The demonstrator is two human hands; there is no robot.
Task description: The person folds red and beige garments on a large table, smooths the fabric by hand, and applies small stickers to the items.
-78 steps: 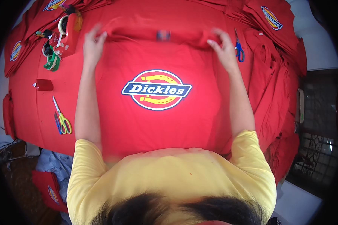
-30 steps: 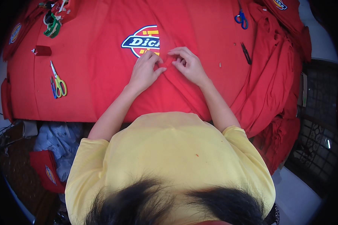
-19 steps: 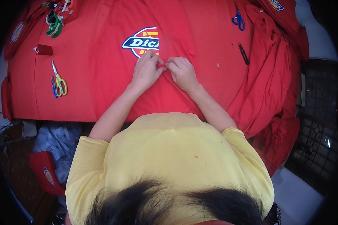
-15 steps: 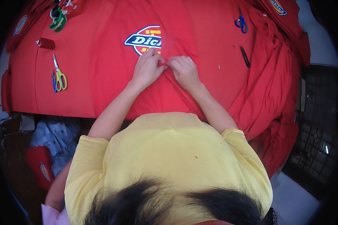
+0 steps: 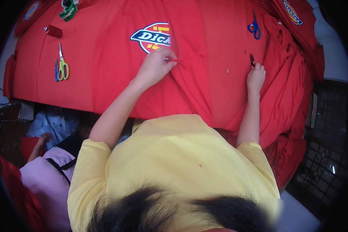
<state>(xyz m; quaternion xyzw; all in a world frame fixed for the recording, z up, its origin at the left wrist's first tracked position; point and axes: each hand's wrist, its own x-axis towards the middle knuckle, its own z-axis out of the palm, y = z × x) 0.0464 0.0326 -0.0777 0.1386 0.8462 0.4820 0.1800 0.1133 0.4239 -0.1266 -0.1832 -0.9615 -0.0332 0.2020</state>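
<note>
Left hand [image 5: 155, 66] pinches a raised fold of the red garment [image 5: 205, 77] spread over the tabletop, fingers closed on the cloth just beside the printed emblem [image 5: 150, 36]. Right hand [image 5: 255, 75] rests at the garment's right side, fingertips touching a small dark tool [image 5: 251, 59]; grip unclear. Blue scissors [image 5: 254, 27] beyond it; yellow-handled scissors [image 5: 62, 66] far left.
</note>
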